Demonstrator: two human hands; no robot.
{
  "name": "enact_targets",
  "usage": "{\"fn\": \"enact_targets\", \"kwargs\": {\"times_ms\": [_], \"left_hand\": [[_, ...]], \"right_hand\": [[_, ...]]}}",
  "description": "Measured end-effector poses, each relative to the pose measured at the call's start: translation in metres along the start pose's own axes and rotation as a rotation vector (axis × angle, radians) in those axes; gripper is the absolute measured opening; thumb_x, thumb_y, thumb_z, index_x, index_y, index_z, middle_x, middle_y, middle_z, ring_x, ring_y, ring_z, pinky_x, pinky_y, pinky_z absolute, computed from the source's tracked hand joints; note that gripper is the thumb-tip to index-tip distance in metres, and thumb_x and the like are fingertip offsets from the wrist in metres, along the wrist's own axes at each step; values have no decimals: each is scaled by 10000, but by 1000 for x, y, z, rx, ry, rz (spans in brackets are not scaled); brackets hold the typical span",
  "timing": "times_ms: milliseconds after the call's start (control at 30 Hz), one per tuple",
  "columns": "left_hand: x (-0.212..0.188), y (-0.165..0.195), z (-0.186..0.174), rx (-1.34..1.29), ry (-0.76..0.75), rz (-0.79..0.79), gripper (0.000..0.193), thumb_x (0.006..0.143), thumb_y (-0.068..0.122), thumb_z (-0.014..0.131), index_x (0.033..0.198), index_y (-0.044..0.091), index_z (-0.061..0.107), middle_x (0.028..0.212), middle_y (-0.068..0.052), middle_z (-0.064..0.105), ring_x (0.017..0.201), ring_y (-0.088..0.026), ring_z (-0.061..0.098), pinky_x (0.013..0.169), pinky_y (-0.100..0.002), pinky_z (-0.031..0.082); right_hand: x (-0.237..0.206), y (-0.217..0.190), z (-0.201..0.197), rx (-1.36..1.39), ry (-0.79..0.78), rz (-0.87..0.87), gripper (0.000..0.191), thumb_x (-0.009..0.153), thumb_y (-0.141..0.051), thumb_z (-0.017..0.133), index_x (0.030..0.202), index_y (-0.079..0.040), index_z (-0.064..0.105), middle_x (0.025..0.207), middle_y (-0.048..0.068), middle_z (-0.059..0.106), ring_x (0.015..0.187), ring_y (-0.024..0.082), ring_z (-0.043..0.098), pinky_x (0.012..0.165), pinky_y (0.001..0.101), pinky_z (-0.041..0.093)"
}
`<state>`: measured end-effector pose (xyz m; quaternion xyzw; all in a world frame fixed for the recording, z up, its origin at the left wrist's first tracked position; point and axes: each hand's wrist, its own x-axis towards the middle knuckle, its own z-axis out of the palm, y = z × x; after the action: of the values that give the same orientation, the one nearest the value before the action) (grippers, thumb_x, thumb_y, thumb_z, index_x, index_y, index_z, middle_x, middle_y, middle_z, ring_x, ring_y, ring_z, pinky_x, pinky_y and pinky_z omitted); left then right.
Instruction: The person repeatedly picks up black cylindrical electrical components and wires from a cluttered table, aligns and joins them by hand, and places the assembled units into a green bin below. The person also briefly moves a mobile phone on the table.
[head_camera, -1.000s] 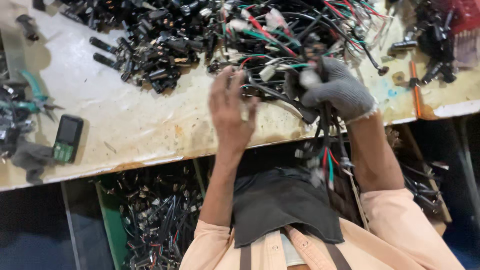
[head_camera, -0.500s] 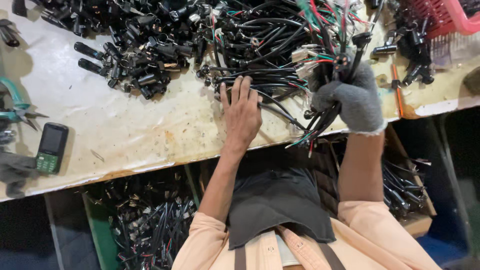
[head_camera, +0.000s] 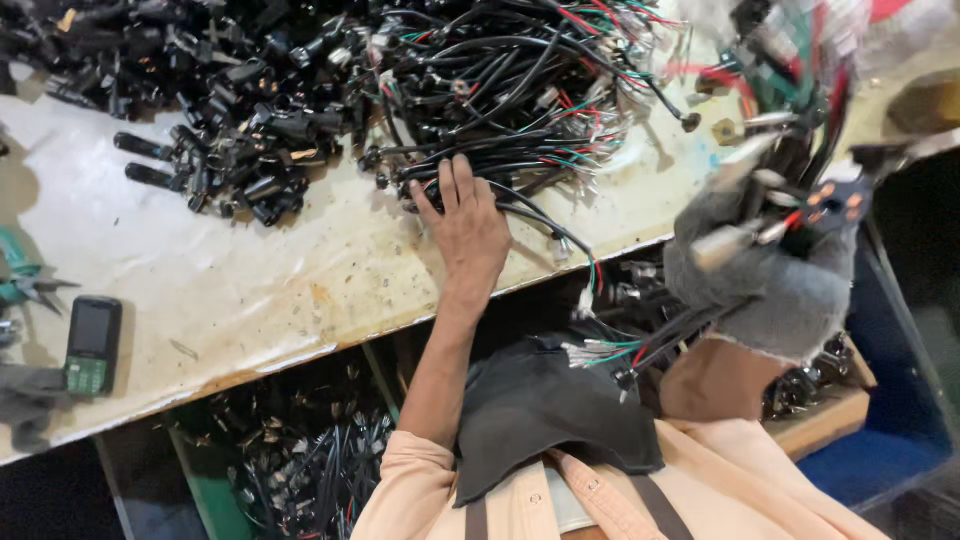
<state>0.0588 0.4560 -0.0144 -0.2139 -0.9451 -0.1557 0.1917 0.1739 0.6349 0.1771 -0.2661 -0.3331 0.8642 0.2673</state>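
Observation:
My left hand (head_camera: 466, 225) is bare and lies flat, fingers spread, on the near edge of a tangle of black, red and green wire harnesses (head_camera: 510, 90) on the worn white table (head_camera: 250, 270). My right hand (head_camera: 770, 265), in a grey knit glove, is raised off the table's right edge and blurred. It grips a bundle of wires (head_camera: 790, 170) with connectors; the loose ends hang down toward my lap (head_camera: 610, 350).
A heap of black plastic connectors (head_camera: 230, 130) covers the table's far left. A small dark mobile phone (head_camera: 92, 345) and teal-handled pliers (head_camera: 22, 285) lie at the left edge. Bins of more wires (head_camera: 300, 460) sit under the table, and a wooden box (head_camera: 820, 400) at the right.
My gloved right hand has pulled the wire bundle off the pile, rightward and toward me. My left hand has come down flat and stays pressed on the tangle.

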Motion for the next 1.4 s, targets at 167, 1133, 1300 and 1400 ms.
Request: {"fn": "enact_targets", "kwargs": {"times_ms": [167,1133,1300,1400], "left_hand": [[16,-7,-35,-122,-201,9,342,789,171,662,1083,-3,663,1394,-228,532,1359,-399,433,1134,-713,181],[-59,35,-17,-1905,-94,-691,179,1109,134,600,1173,-33,604,953,-50,649,869,-106,567,765,-272,467],[-45,35,-43,-2032,71,-721,294,1106,324,592,1136,32,590,923,-19,614,821,-89,544,739,-248,455],[-38,23,-62,-2263,54,-649,381,1051,424,619,1158,63,564,838,-8,548,745,-111,527,666,-255,450]], "right_hand": [[31,27,30,-24,-175,236,322,840,-41,637,1150,25,579,794,122,620,525,194,530,474,321,403],[-7,115,27,-898,-704,-593,288,1131,-93,549,1378,32,631,1427,156,606,1328,246,576,1169,332,430],[-6,118,8,-640,-625,-292,329,1143,-212,562,1326,44,658,1315,146,691,1004,194,591,899,275,449],[-10,113,-8,-256,-556,-237,262,1161,-287,587,1153,-46,687,1055,139,711,976,274,703,938,409,575]]}}
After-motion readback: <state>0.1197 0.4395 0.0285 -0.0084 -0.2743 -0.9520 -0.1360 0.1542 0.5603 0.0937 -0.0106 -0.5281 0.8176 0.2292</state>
